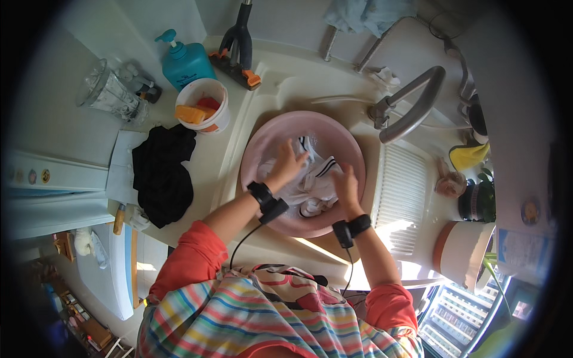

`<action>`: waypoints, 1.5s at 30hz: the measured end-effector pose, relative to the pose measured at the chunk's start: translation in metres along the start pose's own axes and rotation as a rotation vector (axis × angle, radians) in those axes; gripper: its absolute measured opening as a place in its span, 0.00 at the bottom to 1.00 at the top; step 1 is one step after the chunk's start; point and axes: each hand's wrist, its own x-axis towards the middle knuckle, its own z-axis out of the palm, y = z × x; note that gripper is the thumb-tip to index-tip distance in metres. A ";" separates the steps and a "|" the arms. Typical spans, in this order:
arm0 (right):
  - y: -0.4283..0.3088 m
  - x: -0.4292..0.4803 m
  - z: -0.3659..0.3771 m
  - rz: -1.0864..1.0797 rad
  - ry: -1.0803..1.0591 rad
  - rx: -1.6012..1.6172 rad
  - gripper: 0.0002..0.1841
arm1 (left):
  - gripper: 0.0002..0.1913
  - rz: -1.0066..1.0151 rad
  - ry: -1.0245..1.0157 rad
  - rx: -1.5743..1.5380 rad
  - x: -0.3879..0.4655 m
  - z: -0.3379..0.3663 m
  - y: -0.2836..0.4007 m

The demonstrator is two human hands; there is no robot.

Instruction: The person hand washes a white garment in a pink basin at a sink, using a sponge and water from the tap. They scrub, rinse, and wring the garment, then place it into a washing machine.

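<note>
A pink plastic basin (257, 138) sits in the bowl of a pale laundry sink. In it lie wet white socks (315, 190) with black stripes at the cuffs. My left hand (286, 165) is over the left part of the basin, fingers spread beside one striped cuff; whether it pinches the fabric is not clear. At the right, my right hand (347, 183) touches the edge of another striped cuff, its fingertips partly hidden. Both wrists wear black straps with small cabled devices.
A curved metal faucet (414, 107) rises right of the basin, above a ribbed washboard (400, 197). Leftward stand a white tub (215, 118) with soap bars, a teal pump bottle (188, 65), a glass vase (116, 96) and black cloth (163, 174). A planter (463, 250) is at the right.
</note>
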 end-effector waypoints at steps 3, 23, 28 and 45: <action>0.009 -0.020 0.040 -0.149 -0.191 -0.486 0.41 | 0.41 -0.146 -0.407 0.866 -0.030 0.042 -0.033; 0.024 0.071 0.099 -0.068 -0.157 -0.353 0.26 | 0.22 -0.104 -0.354 0.622 0.004 -0.027 -0.058; 0.007 0.071 0.062 0.013 -0.125 0.168 0.21 | 0.17 0.046 -0.242 0.434 -0.034 -0.070 -0.025; -0.052 0.029 -0.071 -0.246 -0.094 0.416 0.21 | 0.23 0.309 -0.347 -0.176 -0.048 -0.062 0.140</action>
